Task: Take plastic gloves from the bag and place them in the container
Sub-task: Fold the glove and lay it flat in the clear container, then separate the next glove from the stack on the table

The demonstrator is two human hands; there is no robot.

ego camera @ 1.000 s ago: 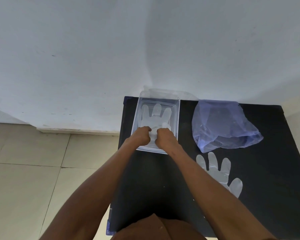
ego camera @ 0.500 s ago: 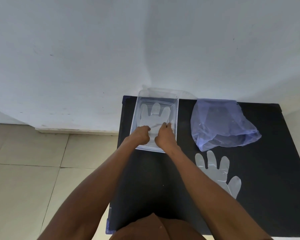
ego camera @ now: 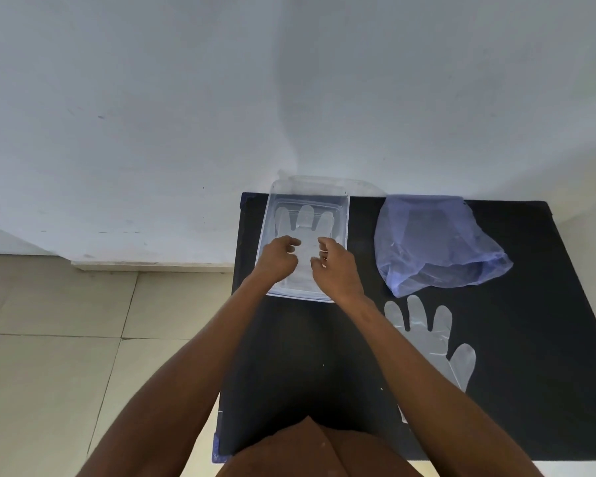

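Clear plastic under both hands: the left hand (ego camera: 278, 258) and right hand (ego camera: 336, 266) hover with fingers loosely curled and parted, gripping nothing, over a glove (ego camera: 305, 232) lying flat in the container (ego camera: 345, 215). Bare black table (ego camera: 530, 373) lies nearer the wrists. Right of the fingers, the blue bag (ego camera: 434, 244); below it, a second glove (ego camera: 430, 339).

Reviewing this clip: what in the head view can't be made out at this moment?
- Head view: the wrist end of the glove in the container is covered by the left hand and right hand.
- Whether either hand pinches that glove: fingertips overlap clear plastic, unclear.
- The bag is cloudy; any gloves inside cannot be counted.
- The cuff of the glove on the table runs under the right forearm.
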